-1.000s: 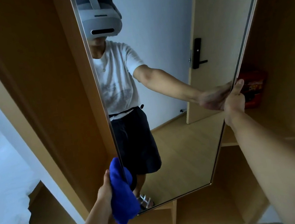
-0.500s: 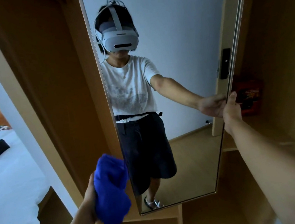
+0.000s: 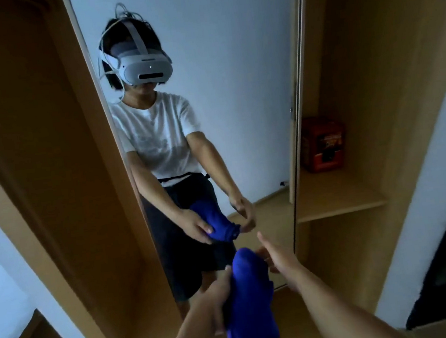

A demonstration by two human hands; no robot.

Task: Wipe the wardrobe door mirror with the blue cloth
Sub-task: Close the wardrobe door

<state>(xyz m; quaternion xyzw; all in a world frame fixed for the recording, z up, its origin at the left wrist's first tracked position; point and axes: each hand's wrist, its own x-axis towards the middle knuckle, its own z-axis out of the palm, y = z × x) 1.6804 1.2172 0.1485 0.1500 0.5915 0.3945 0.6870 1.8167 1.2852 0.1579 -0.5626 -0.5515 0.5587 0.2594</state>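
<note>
Cloth (image 3: 249,303) now hangs bunched in the gripping left hand (image 3: 218,301) at six o'clock before the mirror (image 3: 233,83); right hand (image 3: 279,257) has left the door edge, fingers spread, reaching for it, likely a regrip before wiping.

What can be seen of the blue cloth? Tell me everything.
The bunched, deep blue soft fabric cloth hangs as a crumpled, roughly upright bundle in front of the lower part of the tall wardrobe door mirror, apart from the glass. The left hand grips its left side; the right hand, fingers straight, reaches its upper right edge. The mirror reflects it.
</note>
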